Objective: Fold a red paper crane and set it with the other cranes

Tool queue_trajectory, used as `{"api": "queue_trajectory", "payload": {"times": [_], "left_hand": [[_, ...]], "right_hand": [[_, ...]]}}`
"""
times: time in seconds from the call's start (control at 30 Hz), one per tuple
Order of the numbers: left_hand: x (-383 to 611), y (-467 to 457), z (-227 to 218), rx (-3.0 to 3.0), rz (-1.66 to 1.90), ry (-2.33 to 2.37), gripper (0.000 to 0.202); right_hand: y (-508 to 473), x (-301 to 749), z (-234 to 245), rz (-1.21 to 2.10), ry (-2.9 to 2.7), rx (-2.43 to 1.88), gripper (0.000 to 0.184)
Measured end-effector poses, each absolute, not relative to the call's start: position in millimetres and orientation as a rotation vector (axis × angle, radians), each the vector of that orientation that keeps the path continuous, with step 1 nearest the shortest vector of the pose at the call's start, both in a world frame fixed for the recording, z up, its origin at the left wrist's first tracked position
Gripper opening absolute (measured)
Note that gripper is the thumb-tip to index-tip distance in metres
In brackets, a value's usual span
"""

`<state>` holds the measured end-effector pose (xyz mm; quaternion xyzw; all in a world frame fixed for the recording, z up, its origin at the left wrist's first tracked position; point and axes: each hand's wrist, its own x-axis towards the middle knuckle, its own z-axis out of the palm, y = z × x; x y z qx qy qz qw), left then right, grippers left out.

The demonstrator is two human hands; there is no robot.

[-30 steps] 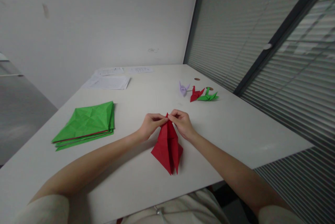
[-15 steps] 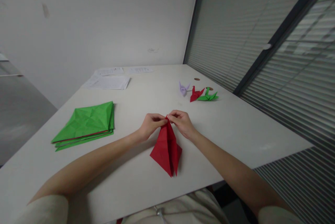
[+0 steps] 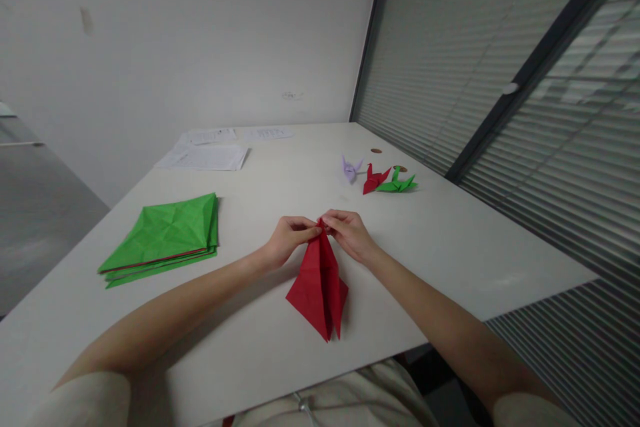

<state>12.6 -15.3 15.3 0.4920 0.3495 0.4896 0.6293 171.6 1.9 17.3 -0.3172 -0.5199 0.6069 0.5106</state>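
Note:
A red folded origami paper (image 3: 315,287), kite-shaped with a lengthwise fold down its middle, has its narrow tip pointing away from me and its split points toward me. My left hand (image 3: 289,239) pinches it near the tip from the left, thumb on top. From the right, my right hand (image 3: 349,234) has thumb and fingers closed on the very tip. The fingers partly hide that tip.
A stack of creased green paper (image 3: 175,234) with a red layer lies at left. Folded cranes in purple (image 3: 351,170), red (image 3: 375,179) and green (image 3: 399,183) stand at back right. Printed sheets (image 3: 210,157) lie at back left. Window blinds (image 3: 490,67) border the right.
The near points of the red paper have shifted slightly toward me and spread a little. Both hands keep their pinch near the tip, almost unmoved.

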Motion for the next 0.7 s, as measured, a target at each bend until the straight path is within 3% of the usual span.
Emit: {"api": "queue_trajectory", "payload": {"times": [0.47, 0.7], "left_hand": [[15.3, -17.4, 15.4, 1.219, 1.144, 0.895, 0.024], [13.6, -16.0, 13.2, 1.17, 1.124, 0.843, 0.026]], "right_hand": [[3.6, 171.9, 14.4, 1.189, -1.393, -0.846, 0.014], [3.7, 170.1, 16.3, 1.408, -1.216, -0.833, 0.018]]}}
